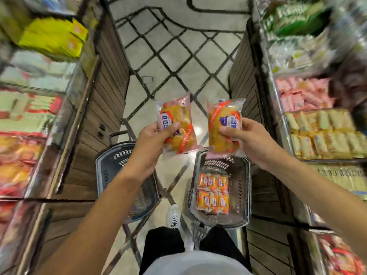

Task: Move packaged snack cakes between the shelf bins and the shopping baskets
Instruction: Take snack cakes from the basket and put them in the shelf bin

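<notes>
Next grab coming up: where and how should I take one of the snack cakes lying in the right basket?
Probably from straight above: the packs lie flat, tight in rows in the right basket. Pinch an outer pack by its crimped end, where fingers fit.

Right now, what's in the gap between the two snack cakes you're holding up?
In the head view nothing sits between the left cake pack and the right cake pack; through the gap only the patterned floor shows far below.

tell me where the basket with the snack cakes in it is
In the head view, the filled basket sits on the floor, lower right of centre, beside the empty basket.
</notes>
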